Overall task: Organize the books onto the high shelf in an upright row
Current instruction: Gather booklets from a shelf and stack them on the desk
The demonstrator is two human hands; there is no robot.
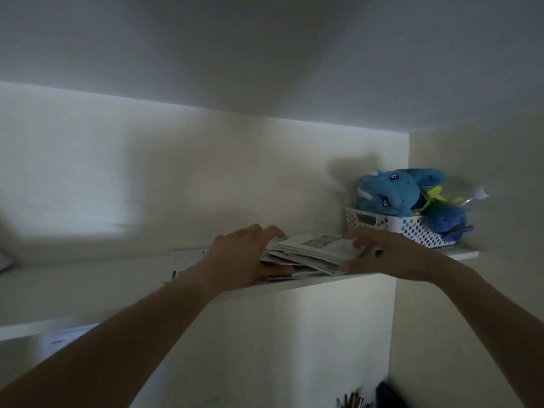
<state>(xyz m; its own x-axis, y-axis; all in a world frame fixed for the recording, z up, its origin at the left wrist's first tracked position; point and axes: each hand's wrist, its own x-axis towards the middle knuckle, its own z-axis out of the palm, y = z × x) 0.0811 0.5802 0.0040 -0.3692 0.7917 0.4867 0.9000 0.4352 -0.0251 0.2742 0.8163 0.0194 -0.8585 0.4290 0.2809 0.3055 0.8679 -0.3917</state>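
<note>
White-painted high shelf, seen from below, running from 9 o'clock toward 3 o'clock under a grey ceiling. Lying flat on it just right of centre, a loose stack of thin books, not upright, edges fanned and uneven, pale covers uppermost. On the top cover a small printed picture block and grey lines of text, too blurred to read; no title or brand legible anywhere. Pressed against the stack's 9 o'clock side, the left hand, fingers curled over the top edge and thumb tucked under the lower books, gripping that end. At the stack's 3 o'clock side, the right hand, fingers bent onto the top cover and thumb along the front edge near the shelf lip, clasping the other end. Both bare forearms reaching up from 7 o'clock and 4 o'clock. Behind the left wrist, toward 9 o'clock, another flat sheet or booklet with faint dark print, unreadable. Farther along at 3 o'clock, just beside the right hand, a white perforated plastic basket holding a blue plush toy with a cartoon eye, plus darker blue fabric and a yellow-green piece. Down at 5 o'clock, tips of pens or pencils, blurred.
</note>
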